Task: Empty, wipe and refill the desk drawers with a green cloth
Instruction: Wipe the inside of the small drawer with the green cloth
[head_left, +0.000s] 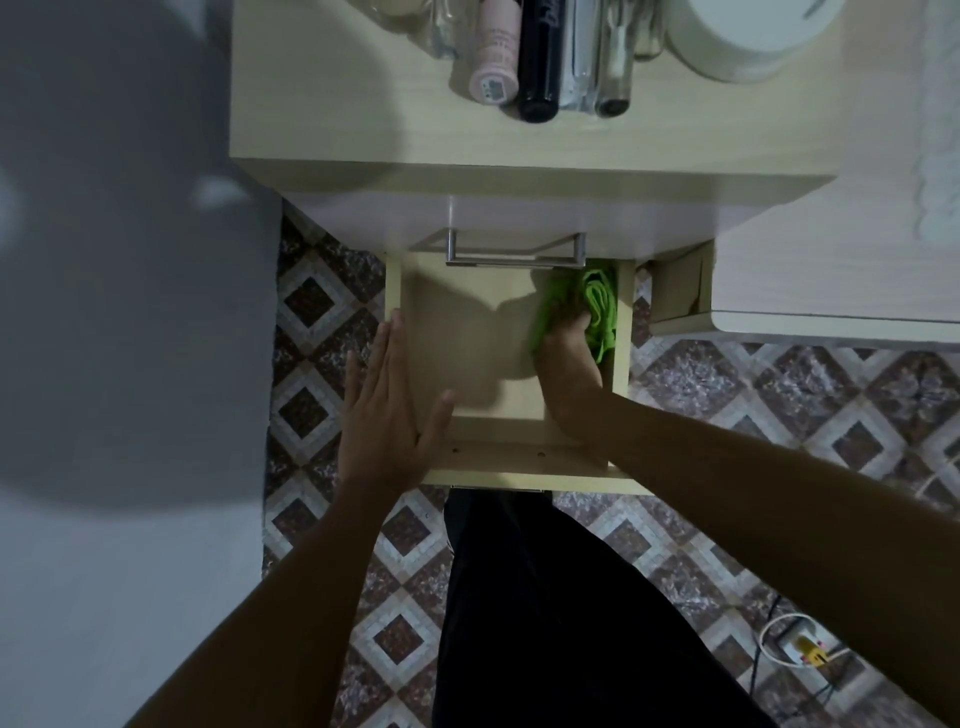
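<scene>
Wiping step. Left hand (387, 410) lies flat, fingers straight, bracing the open drawer (621, 322) at its left wall. Right hand (569, 369) bunches the green cloth (597, 301) under curled fingers at the far right corner. Next: sweep toward the left fingers. Beyond, bottles (540, 57) wait for refill.

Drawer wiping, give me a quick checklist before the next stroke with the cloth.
1. Drawer pulled out far enough: ok.
2. Drawer emptied: ok, nothing but the cloth shows inside.
3. Cloth gripped by the right hand: ok.
4. Left hand steadying the drawer's left wall, fingers flat: ok.
5. Back right corner reached: ok, the cloth is there.
6. Floor under the upper drawer's handle wiped: cannot tell, it is hidden.
</scene>
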